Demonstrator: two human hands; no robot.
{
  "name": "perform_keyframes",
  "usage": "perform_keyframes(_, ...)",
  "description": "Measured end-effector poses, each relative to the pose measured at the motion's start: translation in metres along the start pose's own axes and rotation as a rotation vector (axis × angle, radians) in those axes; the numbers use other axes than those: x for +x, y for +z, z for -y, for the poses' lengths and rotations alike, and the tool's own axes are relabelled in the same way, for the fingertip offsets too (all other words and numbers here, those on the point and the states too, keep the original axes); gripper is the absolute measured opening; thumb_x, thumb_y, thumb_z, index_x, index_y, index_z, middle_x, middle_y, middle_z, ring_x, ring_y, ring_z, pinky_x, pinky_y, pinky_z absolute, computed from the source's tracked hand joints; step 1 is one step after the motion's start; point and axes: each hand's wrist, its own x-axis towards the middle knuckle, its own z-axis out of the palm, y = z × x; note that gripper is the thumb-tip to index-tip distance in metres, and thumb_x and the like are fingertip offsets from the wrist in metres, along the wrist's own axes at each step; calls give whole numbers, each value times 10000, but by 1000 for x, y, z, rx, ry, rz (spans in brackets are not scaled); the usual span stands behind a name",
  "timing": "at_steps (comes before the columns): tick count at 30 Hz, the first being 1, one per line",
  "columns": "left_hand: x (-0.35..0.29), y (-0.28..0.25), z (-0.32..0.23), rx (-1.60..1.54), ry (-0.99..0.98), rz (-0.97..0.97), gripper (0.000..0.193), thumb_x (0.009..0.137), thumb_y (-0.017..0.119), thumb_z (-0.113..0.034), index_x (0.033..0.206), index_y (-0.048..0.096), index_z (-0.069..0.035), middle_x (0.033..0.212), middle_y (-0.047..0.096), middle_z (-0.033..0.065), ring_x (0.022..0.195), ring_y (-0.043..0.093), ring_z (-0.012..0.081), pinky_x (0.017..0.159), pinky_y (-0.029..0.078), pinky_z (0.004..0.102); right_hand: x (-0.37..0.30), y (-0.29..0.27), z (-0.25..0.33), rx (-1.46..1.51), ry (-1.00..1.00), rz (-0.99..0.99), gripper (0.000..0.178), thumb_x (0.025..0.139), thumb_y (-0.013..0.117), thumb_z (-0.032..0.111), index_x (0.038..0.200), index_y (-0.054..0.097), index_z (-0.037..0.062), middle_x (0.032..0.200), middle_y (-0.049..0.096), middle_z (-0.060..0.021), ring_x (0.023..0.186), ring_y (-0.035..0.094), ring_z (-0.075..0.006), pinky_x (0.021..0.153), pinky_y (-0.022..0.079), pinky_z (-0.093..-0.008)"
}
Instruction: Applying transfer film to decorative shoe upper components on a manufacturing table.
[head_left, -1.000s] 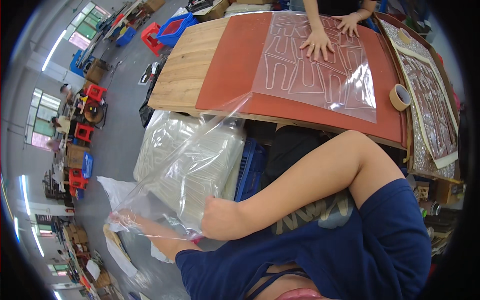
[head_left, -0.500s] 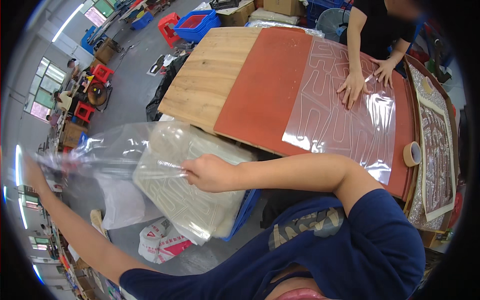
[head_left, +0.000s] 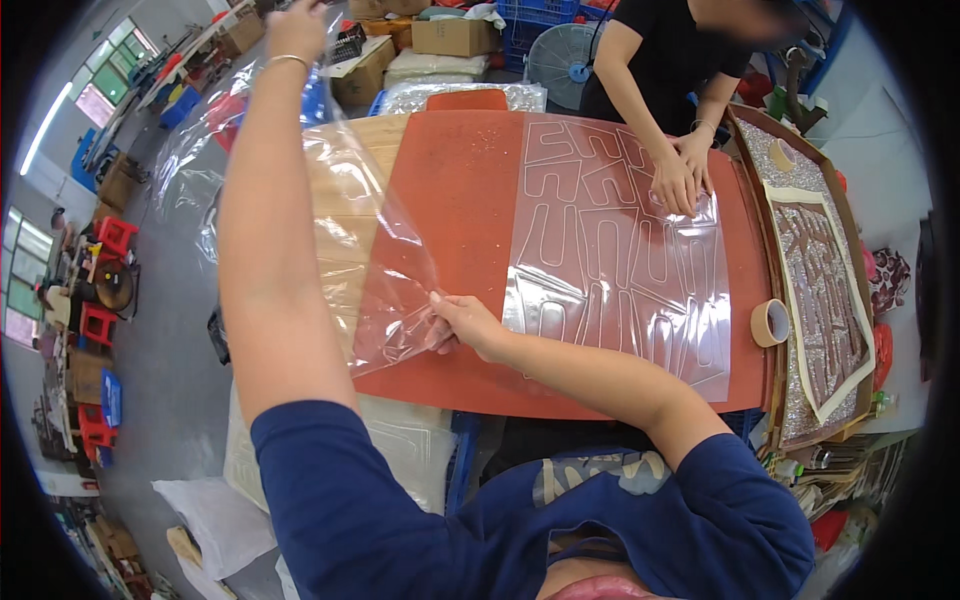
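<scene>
A thin clear plastic film (head_left: pixel 385 275) stretches between my hands, its near end over the red board (head_left: pixel 455 190). My left hand (head_left: pixel 298 32) is raised at the far left, closed on the film's far end. Near the board's front edge, my right hand (head_left: pixel 465 325) pinches the near corner. To its right, a clear plastic sheet (head_left: pixel 575 240) with raised looping outlines lies flat on the board. A co-worker's hands (head_left: pixel 682 178) press on that sheet's far right part. Below my left arm sits a stack of similar clear sheets (head_left: pixel 405 440), partly hidden by the arm.
A roll of tape (head_left: pixel 770 323) stands at the board's right side. Beyond it is a long tray (head_left: pixel 790 400) with a framed patterned piece. Bare wood (head_left: pixel 350 160) borders the red board on the left. A fan (head_left: pixel 560 65) and cardboard box (head_left: pixel 455 37) are at the back.
My hands have carried the film from over the stack onto the table, the left swinging up and far, the right moving rightward. The co-worker's hands have come together. My view has turned.
</scene>
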Motion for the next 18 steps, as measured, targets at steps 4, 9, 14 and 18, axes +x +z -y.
perform_keyframes(4, -65, 46, -49, -322, 133, -74, 436, 863, 613, -289, 1248, 576, -89, 1078, 603, 233, 1016, 585, 383, 897, 463, 418, 23, -30, -18, 34, 132, -19, 410, 994, 418, 368, 981, 570, -13, 728, 619, -110, 607, 639, -196, 510, 547, -301)
perform_keyframes(9, -219, -34, -114, -466, -172, 471, 240, 885, 563, -222, 965, 577, 4, 925, 594, 248, 817, 584, 401, 737, 461, 463, 31, -43, -5, -45, 156, 54, 351, 990, 428, 301, 987, 575, -18, 758, 619, -126, 585, 640, -207, 492, 555, -305)
perform_keyframes(14, -383, -80, -122, -472, -338, 886, 469, 937, 510, -421, 916, 592, 40, 907, 629, 250, 844, 621, 383, 739, 463, 449, 38, -47, -2, -110, 196, 166, 328, 881, 611, 192, 1105, 585, -46, 825, 648, -174, 622, 675, -255, 503, 592, -354)
perform_keyframes(18, -446, -101, -136, -411, -396, 758, 384, 986, 447, -314, 1086, 606, 21, 1069, 622, 202, 993, 592, 333, 884, 447, 400, 42, -51, 0, -332, 193, 254, 175, 779, 677, 61, 912, 655, -51, 790, 656, -171, 628, 669, -254, 498, 578, -353)
